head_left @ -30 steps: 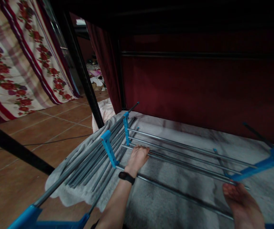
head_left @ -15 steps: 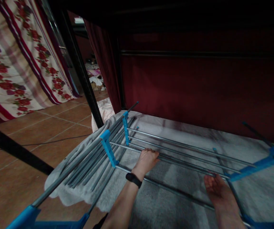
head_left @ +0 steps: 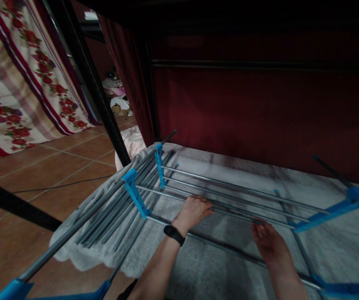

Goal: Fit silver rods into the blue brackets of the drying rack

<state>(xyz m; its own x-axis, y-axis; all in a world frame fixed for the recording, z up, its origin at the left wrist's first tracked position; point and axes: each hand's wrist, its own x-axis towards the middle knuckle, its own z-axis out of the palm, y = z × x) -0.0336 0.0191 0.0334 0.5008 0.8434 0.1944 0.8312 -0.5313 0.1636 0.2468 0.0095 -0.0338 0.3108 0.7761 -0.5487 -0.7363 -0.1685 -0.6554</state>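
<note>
A rack frame of grey metal rods and blue plastic connectors lies on the grey blanket. My left hand [head_left: 194,210], with a dark band on its wrist, is closed over a metal rod [head_left: 163,193] that runs from the near-left blue connector [head_left: 134,193]. My right hand [head_left: 269,241] is palm-up, its curled fingers gripping the same rod towards its right end. Behind it, several parallel rods [head_left: 229,188] span from the far-left blue connector [head_left: 159,166] to the right blue bracket [head_left: 318,218]. A lower rod [head_left: 229,248] crosses beneath both wrists.
Loose grey rods [head_left: 116,212] lie on the blanket [head_left: 82,258] at the left. Black bed posts [head_left: 94,79] and a dark red curtain [head_left: 244,112] surround the bed. A cable [head_left: 69,183] crosses the tiled floor [head_left: 57,156]; a floral cloth [head_left: 41,71] hangs beyond.
My right hand has moved left along the rod, closer to my left hand. My left hand stays closed on it. The view has shifted slightly.
</note>
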